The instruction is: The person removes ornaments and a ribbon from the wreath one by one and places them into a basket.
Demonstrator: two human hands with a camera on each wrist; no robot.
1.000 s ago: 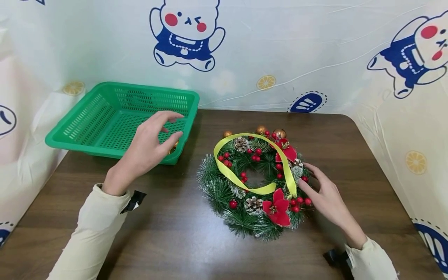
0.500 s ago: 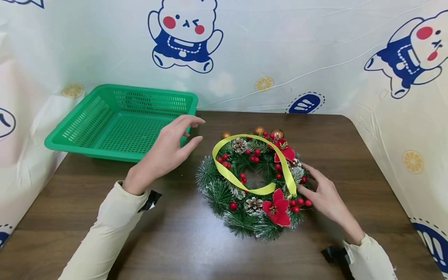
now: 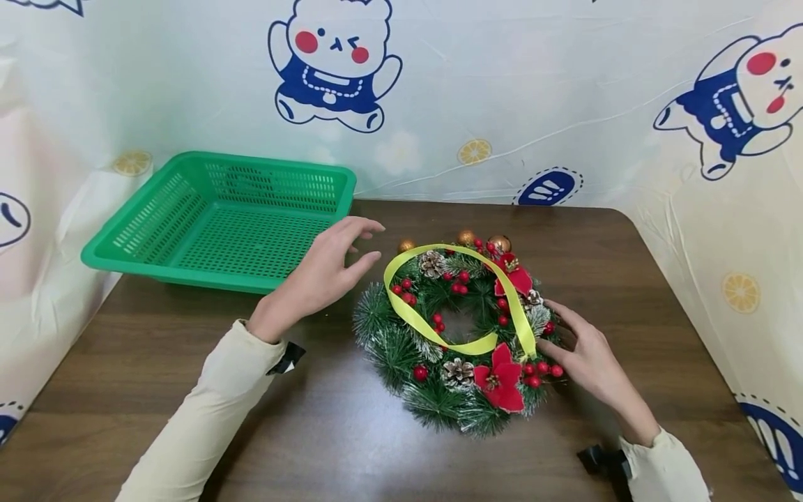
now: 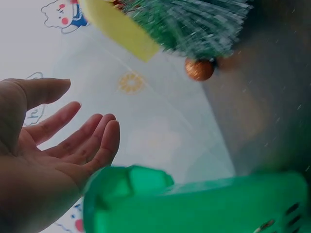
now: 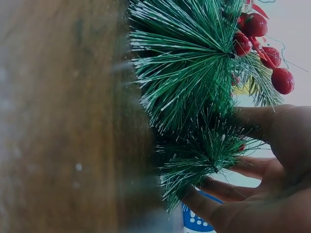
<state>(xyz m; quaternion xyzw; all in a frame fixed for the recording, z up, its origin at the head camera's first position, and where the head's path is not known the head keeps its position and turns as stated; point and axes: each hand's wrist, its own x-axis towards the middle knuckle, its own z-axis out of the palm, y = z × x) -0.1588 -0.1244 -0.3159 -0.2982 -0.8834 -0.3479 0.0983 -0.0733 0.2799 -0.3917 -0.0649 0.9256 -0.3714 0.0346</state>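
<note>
On the brown worktop (image 3: 326,432), the wreath (image 3: 390,350) is set nearer the right edge than the left, and the left hand (image 3: 318,268), now brought across from the basket (image 3: 176,270), is held empty, fingers loosely spread, near it, so both hands seem devoted to it, its right side being touched by the relaxed right hand (image 3: 591,359).

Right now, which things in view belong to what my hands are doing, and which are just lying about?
Likely part of it:
wreath, touched by your right hand
yellow ribbon, on top of the wreath
gold baubles, at its far edge
possibly the green basket, near your left hand

Just around:
printed backdrop, behind
brown table, underneath
</note>
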